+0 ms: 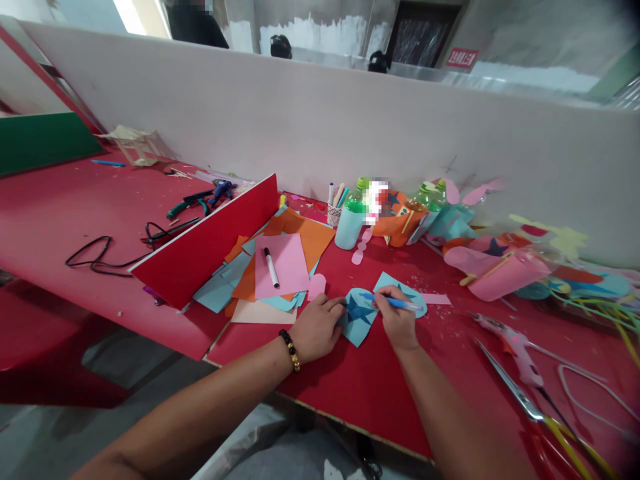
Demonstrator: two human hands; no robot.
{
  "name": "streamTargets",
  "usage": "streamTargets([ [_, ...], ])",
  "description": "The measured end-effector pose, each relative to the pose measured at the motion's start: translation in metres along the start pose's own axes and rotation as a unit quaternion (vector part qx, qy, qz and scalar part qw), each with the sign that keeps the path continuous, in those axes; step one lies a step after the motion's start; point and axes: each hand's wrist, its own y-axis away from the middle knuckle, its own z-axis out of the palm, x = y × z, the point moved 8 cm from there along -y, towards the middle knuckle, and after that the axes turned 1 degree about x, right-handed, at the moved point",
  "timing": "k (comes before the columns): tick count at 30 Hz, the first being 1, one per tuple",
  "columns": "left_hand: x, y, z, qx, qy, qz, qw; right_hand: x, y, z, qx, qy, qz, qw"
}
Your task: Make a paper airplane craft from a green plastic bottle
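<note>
My right hand (398, 320) grips a blue pen (400, 303), its tip end over a dark blue star (358, 309) on a light blue paper cutout (359, 333). My left hand (320, 325) lies on the left edge of that cutout, fingers resting on the paper and partly bent. Under and behind my right hand is a second light blue cutout (386, 281), also bearing a dark star and partly hidden. A pink paper strip (436, 299) lies to its right.
Left of my hands, a marker (271, 267) lies on stacked coloured paper (295, 250) beside a red divider (215, 243). Decorated bottles (349, 223) stand at the back. A pink glue gun (515, 347) and open-bladed scissors (520, 397) lie on the right.
</note>
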Motion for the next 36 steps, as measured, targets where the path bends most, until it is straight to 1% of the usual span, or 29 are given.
streamTargets([
  [2,-0.002,0.001,0.001,0.005,0.017,-0.002,1.000,0.003,-0.003,-0.012,0.052,-0.013,0.002,0.999],
  [4,-0.005,0.001,-0.001,0.020,0.040,-0.006,0.999,0.005,-0.006,-0.020,0.074,-0.019,0.001,0.997],
  [8,-0.010,0.005,-0.012,0.069,0.095,-0.010,0.993,0.013,-0.012,-0.025,0.060,-0.022,0.010,0.998],
  [11,-0.013,0.007,-0.015,0.076,0.098,-0.020,0.992,0.018,-0.014,-0.028,0.057,-0.021,0.025,0.998],
  [13,-0.014,0.009,-0.014,0.070,0.065,-0.042,0.995,0.020,-0.016,-0.030,0.060,-0.026,0.036,0.997],
  [18,-0.005,0.008,-0.007,0.037,-0.069,-0.075,0.994,0.016,-0.018,-0.038,0.070,-0.043,0.042,0.996],
  [20,-0.002,0.006,-0.005,0.027,-0.097,-0.088,0.991,0.015,-0.019,-0.041,0.075,-0.047,0.037,0.995],
  [22,-0.002,0.002,-0.004,0.013,-0.100,-0.102,0.990,0.015,-0.020,-0.042,0.071,-0.049,0.037,0.996],
  [26,-0.005,-0.008,0.003,-0.024,-0.031,-0.119,0.992,0.018,-0.021,-0.042,0.051,-0.056,0.050,0.996],
  [29,-0.005,-0.016,0.005,-0.046,0.025,-0.109,0.993,0.018,-0.022,-0.042,0.032,-0.077,0.053,0.995],
  [31,-0.004,-0.022,0.001,-0.053,0.084,-0.088,0.991,0.016,-0.023,-0.041,0.010,-0.097,0.053,0.994],
  [33,-0.001,-0.030,-0.006,-0.073,0.141,-0.062,0.985,0.013,-0.023,-0.041,-0.004,-0.116,0.053,0.992],
  [36,0.002,-0.043,-0.013,-0.128,0.150,-0.037,0.980,0.005,-0.023,-0.048,0.003,-0.138,0.042,0.990],
])
